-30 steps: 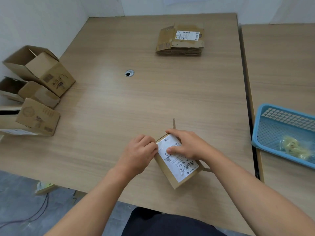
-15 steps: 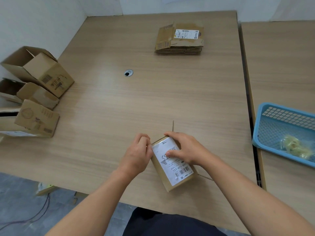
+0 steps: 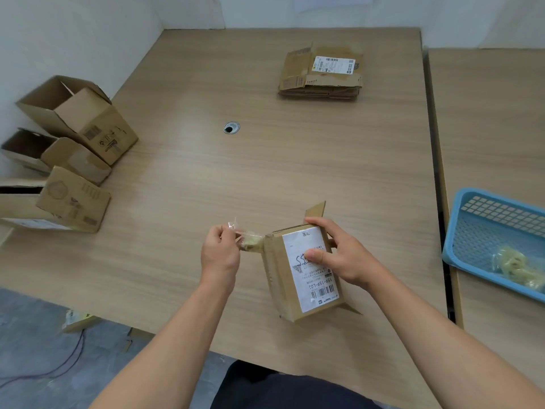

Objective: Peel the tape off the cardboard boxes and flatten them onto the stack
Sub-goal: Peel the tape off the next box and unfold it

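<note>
A small cardboard box with a white shipping label stands near the table's front edge. My right hand grips it from the right, thumb on the label and fingers over its far top edge. My left hand pinches a strip of clear tape that stretches from the box's upper left corner out to the left. One flap sticks up behind the box and another pokes out at its lower right. A stack of flattened boxes lies at the far side of the table.
Three open cardboard boxes lie on their sides at the table's left edge. A blue plastic basket holding crumpled tape sits on the adjoining table at right. A round cable hole is in the table's middle.
My left hand has pulled away to the left, drawing the tape off the box's corner. The box has been tilted up and shifted right in my right hand.
</note>
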